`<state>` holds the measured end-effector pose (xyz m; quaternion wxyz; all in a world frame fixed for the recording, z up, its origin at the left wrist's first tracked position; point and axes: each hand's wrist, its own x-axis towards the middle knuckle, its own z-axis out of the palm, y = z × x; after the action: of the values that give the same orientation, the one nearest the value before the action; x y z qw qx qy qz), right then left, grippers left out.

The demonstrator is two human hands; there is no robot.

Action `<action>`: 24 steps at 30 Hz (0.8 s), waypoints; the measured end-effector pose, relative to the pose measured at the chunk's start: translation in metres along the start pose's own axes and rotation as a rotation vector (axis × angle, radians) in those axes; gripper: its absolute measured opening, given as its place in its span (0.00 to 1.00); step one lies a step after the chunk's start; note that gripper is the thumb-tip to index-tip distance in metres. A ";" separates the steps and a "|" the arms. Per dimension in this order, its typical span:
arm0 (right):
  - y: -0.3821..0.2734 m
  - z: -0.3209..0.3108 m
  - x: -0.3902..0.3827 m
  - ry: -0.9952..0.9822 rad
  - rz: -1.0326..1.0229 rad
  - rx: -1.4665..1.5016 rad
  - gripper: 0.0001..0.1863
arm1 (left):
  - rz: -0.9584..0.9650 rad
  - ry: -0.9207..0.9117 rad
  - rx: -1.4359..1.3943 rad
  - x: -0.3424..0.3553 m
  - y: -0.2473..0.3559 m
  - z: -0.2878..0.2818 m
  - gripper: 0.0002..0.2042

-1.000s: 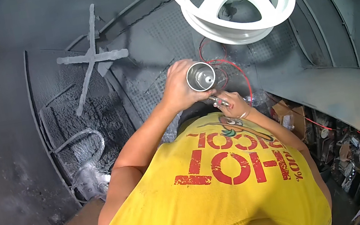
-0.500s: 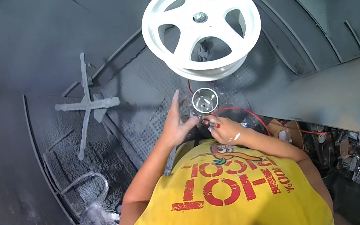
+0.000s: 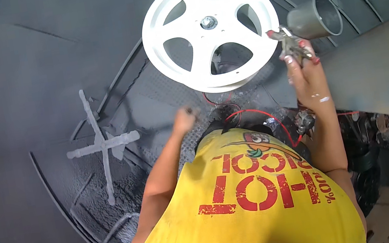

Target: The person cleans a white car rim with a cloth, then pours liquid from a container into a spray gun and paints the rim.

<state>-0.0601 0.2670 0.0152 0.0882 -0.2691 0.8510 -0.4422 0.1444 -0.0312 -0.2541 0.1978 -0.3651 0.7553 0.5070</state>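
A spray gun (image 3: 294, 48) with a grey metal cup (image 3: 311, 19) on top is gripped in my right hand (image 3: 309, 81), held up at the right edge of a white five-spoke wheel (image 3: 206, 70). The wheel hangs level or rests on a support; its mount is mostly hidden. A red hose (image 3: 260, 111) runs to a fitting (image 3: 305, 122) below my right wrist. My left hand (image 3: 184, 119), slightly blurred, has curled fingers with a small dark spot at them; I cannot make out whether it is an object. It is apart from the gun, below and left of the wheel.
A grey-coated cross-shaped stand (image 3: 103, 145) is at the left, by a coated curved tube (image 3: 123, 220). Grey booth walls (image 3: 33, 81) surround the wheel. A pale sloped panel (image 3: 371, 71) is at the right, with cluttered items (image 3: 387, 135) below it.
My right hand has lifted the gun and cup up and right, beside the wheel. My left hand has let go of the cup and gun, moved left and curled.
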 end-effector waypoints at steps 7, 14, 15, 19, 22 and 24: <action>0.006 0.019 -0.041 0.140 0.275 -0.001 0.15 | -0.086 -0.028 -0.767 0.092 0.023 -0.072 0.26; -0.021 0.033 -0.084 0.004 0.541 0.195 0.14 | -0.102 -0.167 -0.810 0.075 0.049 -0.048 0.18; -0.030 0.031 -0.082 0.031 0.538 0.222 0.13 | -0.100 -0.171 -0.852 0.074 0.053 -0.043 0.19; -0.049 0.027 -0.070 0.061 0.458 0.232 0.12 | -0.087 -0.236 -0.936 0.067 0.053 -0.022 0.20; -0.066 0.017 -0.052 0.061 0.439 0.306 0.12 | -0.132 -0.207 -1.075 0.049 0.067 0.001 0.23; -0.069 0.014 -0.041 0.036 0.433 0.331 0.13 | -0.120 -0.190 -1.187 0.042 0.070 0.019 0.25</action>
<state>0.0065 0.2472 0.0586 0.2082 -0.0547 0.8064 -0.5508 0.0630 -0.0138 -0.2468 0.0552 -0.4080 0.3006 0.8603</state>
